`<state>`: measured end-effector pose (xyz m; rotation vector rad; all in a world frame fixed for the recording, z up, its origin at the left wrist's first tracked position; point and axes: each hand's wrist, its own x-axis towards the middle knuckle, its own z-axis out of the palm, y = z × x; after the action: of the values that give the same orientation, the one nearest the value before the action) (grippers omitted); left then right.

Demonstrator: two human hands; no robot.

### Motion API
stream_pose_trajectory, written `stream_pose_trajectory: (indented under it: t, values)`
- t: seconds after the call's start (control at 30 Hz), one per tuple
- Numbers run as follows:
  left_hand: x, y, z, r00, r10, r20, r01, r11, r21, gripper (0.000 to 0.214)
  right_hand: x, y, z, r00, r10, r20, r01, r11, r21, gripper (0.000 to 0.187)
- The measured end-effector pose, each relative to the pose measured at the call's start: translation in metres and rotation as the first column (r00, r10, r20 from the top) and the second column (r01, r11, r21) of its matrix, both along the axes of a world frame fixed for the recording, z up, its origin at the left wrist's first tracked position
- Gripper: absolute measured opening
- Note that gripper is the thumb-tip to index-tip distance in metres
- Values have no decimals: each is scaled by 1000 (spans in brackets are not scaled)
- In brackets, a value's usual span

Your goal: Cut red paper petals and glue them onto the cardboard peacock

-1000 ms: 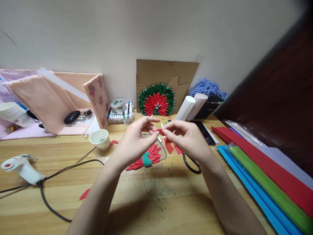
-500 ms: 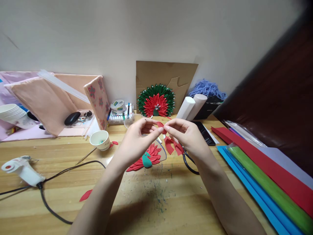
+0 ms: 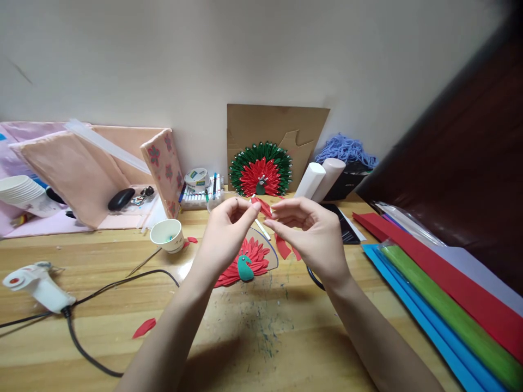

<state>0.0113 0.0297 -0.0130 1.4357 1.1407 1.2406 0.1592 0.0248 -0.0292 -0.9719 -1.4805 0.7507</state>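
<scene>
My left hand (image 3: pixel 226 231) pinches a small red paper petal (image 3: pixel 261 206) between thumb and forefinger, raised above the wooden desk (image 3: pixel 253 337). Just to its right, my right hand (image 3: pixel 312 231) has its fingers curled, and its fingertips sit at the petal's lower end. Below the hands lies a half-made paper peacock (image 3: pixel 245 262) with red petals and a teal body. Loose red petals (image 3: pixel 283 246) lie beside it. A finished red and green peacock fan (image 3: pixel 261 169) leans on cardboard (image 3: pixel 278 128) at the wall.
A white glue gun (image 3: pixel 35 283) with black cord lies at the left. A paper cup (image 3: pixel 167 234) stands left of the hands. Coloured paper sheets (image 3: pixel 441 294) stretch along the right. Markers (image 3: pixel 200 193), tape, white rolls (image 3: pixel 316 179) and blue yarn (image 3: pixel 345 148) line the back.
Both hands rose slightly and drew a little apart. The red petal now stays in the left pinch, tilted, with the right fingertips just below it.
</scene>
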Motion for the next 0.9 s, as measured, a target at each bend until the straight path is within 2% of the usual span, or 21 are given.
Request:
stream_pose_trajectory:
  t: [0.17, 0.3, 0.63, 0.9]
  values:
    - [4, -3, 2, 998, 53, 45, -53, 999, 10, 20, -4, -3, -4, 987, -150, 54, 141, 980, 142, 11]
    - [6, -3, 1, 994, 81, 76, -83, 996, 15, 20, -5, -3, -5, 967, -225, 116, 186, 943, 277, 6]
    - [7, -3, 2, 995, 79, 60, -81, 996, 21, 20, -2, -2, -5, 948, -249, 197, 168, 921, 351, 3]
    - [1, 0, 2, 996, 90, 21, -91, 995, 45, 22, 0, 0, -4, 946, -208, 250, 85, 900, 428, 9]
